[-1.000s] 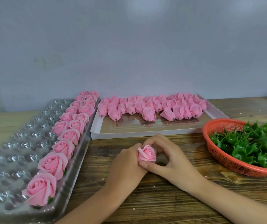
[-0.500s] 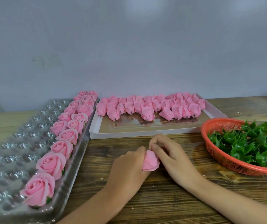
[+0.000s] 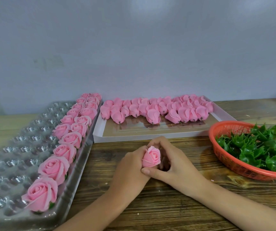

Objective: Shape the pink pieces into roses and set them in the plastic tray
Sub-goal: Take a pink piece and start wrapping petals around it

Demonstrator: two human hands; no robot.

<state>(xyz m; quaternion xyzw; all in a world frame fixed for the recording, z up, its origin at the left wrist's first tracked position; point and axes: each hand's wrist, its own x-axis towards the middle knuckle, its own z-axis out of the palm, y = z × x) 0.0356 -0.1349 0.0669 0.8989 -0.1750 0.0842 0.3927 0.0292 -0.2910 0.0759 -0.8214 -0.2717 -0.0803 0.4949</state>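
Observation:
A half-open pink rose [image 3: 152, 156] sits between both hands above the wooden table, its bloom facing up toward me. My left hand [image 3: 130, 169] grips it from the left; my right hand [image 3: 172, 162] curls round it from the right, thumb under the bloom. The clear plastic tray [image 3: 13, 157] lies at the left, with several finished pink roses [image 3: 53, 167] lined along its right side. Unshaped pink pieces [image 3: 154, 109] with short stems lie in rows in the white box [image 3: 150, 135] behind my hands.
An orange mesh basket [image 3: 224, 152] of green plastic leaf bases [image 3: 259, 147] stands at the right. A grey wall runs close behind the table. Most tray cups on the left hold nothing.
The rose, tipped on its side between my fingers half a second ago, now faces up. My right hand has wrapped round it again, thumb below the bloom.

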